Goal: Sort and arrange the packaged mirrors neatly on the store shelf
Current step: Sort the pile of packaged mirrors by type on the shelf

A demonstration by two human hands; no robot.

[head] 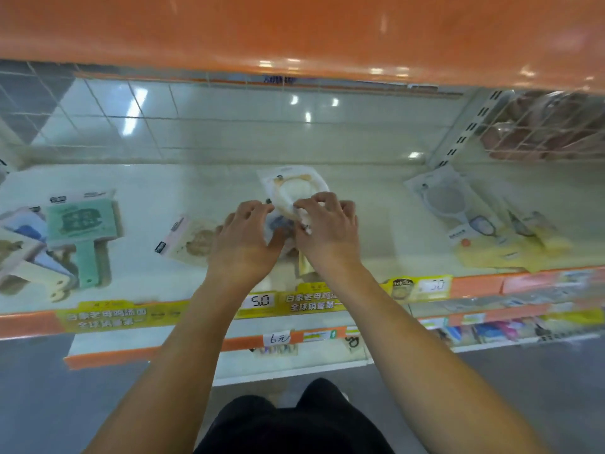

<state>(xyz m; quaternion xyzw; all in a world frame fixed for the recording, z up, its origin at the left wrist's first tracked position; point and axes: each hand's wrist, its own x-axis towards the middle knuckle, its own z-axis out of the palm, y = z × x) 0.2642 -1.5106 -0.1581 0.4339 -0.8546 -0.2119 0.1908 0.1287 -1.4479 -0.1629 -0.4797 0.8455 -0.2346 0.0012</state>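
Shelf (376, 204), left to right: green mirror (85, 231) on a pile; pink packet (186, 239) lying flat; left hand (244, 239) and right hand (327, 229), both pinching one cream mirror packet (291, 191), long axis running away from the body; grey mirror (448, 199) well apart, nearer the right hand.
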